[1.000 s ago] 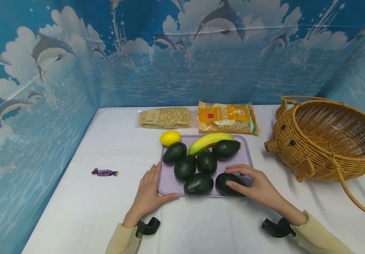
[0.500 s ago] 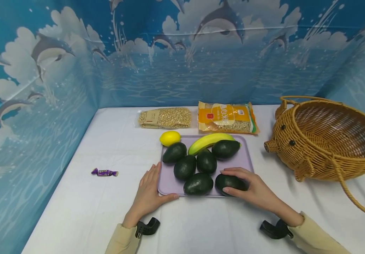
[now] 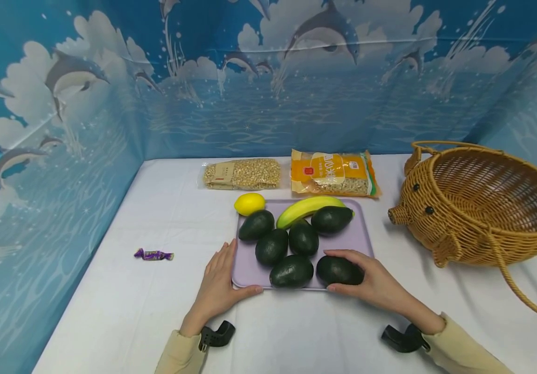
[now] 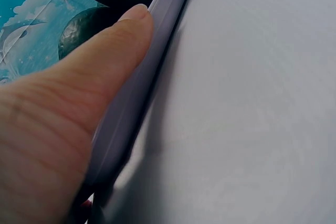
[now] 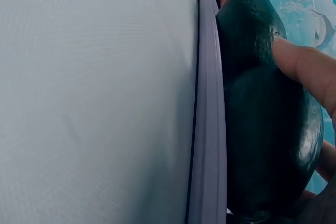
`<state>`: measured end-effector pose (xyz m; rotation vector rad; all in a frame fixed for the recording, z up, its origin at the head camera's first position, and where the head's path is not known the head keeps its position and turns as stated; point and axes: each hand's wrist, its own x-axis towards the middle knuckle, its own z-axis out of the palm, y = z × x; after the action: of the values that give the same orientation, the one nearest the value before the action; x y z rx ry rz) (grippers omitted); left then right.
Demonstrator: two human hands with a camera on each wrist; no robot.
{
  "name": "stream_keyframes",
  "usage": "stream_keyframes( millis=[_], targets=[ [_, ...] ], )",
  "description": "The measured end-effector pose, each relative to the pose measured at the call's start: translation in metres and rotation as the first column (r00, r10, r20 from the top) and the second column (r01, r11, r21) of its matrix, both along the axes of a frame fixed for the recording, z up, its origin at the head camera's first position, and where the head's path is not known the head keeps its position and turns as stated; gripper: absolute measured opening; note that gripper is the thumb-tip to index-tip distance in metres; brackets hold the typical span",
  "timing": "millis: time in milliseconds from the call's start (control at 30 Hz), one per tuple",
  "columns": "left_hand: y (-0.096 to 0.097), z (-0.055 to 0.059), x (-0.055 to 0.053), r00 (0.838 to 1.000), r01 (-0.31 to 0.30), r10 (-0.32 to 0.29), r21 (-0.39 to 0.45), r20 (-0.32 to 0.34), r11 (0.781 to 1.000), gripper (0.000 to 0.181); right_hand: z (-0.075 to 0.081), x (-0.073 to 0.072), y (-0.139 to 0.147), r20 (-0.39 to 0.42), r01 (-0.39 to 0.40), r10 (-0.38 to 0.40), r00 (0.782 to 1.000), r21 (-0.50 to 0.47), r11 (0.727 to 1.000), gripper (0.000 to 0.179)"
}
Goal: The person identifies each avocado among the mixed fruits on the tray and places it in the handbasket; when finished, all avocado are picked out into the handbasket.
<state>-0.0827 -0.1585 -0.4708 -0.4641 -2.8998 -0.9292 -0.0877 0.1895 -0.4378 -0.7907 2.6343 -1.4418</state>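
My right hand (image 3: 376, 283) grips the dark green avocado (image 3: 338, 270) at the front right of a lilac tray (image 3: 246, 262), thumb on its near side and fingers round its far side. In the right wrist view this avocado (image 5: 268, 140) lies against the tray's rim. My left hand (image 3: 222, 283) rests at the tray's front left corner. Its straight fingers lie along the left side, and the thumb (image 4: 123, 40) lies on the front rim. Several more avocados (image 3: 292, 271) sit on the tray with a banana (image 3: 301, 209). A lemon (image 3: 250, 204) lies at the back left corner.
Behind the tray lie a clear bag of yellow grains (image 3: 254, 174) and an orange grain bag (image 3: 334, 174). A pig-shaped wicker basket (image 3: 420, 234) stands at right, its handle trailing forward. A purple-wrapped candy (image 3: 154, 254) lies at left on the white cloth.
My right hand has shifted slightly left and nearer, closing its thumb and fingers round the front right avocado. My left hand has stayed at the tray's corner.
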Motion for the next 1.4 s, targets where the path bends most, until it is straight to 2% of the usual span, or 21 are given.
stream_keyframes(
  millis=[400, 667, 900, 1133, 1400],
  targets=[
    [0.0, 0.0, 0.0, 1.0, 0.007, -0.007, -0.01, -0.01, 1.0, 0.116, 0.0, 0.001, 0.001, 0.006, 0.055, -0.056, 0.998, 0.101, 0.993, 0.068],
    [0.0, -0.002, -0.001, 1.0, 0.006, -0.006, -0.016, 0.003, 1.0, 0.117, -0.001, 0.001, 0.001, -0.037, 0.093, -0.09, 0.995, 0.109, 0.99, 0.065],
    [0.0, -0.001, 0.0, 1.0, 0.008, -0.008, -0.019, -0.011, 1.0, 0.116, 0.0, 0.002, 0.004, -0.052, 0.137, -0.133, 0.99, 0.088, 0.987, 0.063],
    [0.0, -0.001, 0.0, 1.0, 0.003, -0.004, -0.021, -0.012, 1.0, 0.116, 0.01, 0.001, 0.008, -0.068, 0.181, -0.175, 0.982, 0.097, 0.979, 0.062],
    [0.0, 0.0, 0.0, 1.0, 0.006, -0.006, -0.017, -0.006, 1.0, 0.116, 0.026, -0.001, 0.01, -0.093, 0.192, -0.185, 0.978, 0.07, 0.979, 0.059]
  ],
)
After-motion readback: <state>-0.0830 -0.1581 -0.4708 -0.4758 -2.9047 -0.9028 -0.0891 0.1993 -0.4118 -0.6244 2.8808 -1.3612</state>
